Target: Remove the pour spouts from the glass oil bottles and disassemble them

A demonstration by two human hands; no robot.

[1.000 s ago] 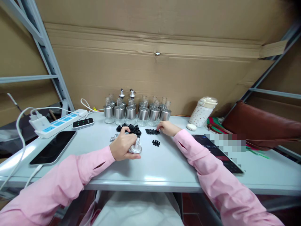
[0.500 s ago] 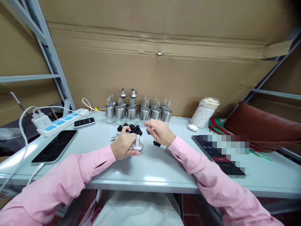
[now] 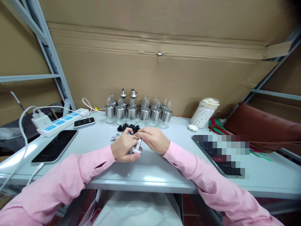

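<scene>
My left hand [image 3: 123, 147] is closed around a silver bottle pourer top [image 3: 137, 150], its round base toward me and its narrow neck upright. Over that neck, the fingers of my right hand [image 3: 155, 140] are pinched together; whatever they hold is hidden. Black ribbed stoppers [image 3: 120, 128] lie in a cluster just beyond both hands. Beside my left hand are more silver pourer pieces [image 3: 114, 137], partly covered by it.
Glass bottles with steel sleeves [image 3: 144, 113] stand in rows at the back, two with pourers [image 3: 134, 93] fitted. A power strip [image 3: 63, 121] and phone [image 3: 55, 147] lie left. On the right are a dotted flask [image 3: 204, 113], a tablet-like device [image 3: 209, 155] and a brown bag [image 3: 263, 125].
My right hand has moved left and toward me, from above the table to the pourer top. My left hand stays nearly in place, with the pourer top tilted slightly.
</scene>
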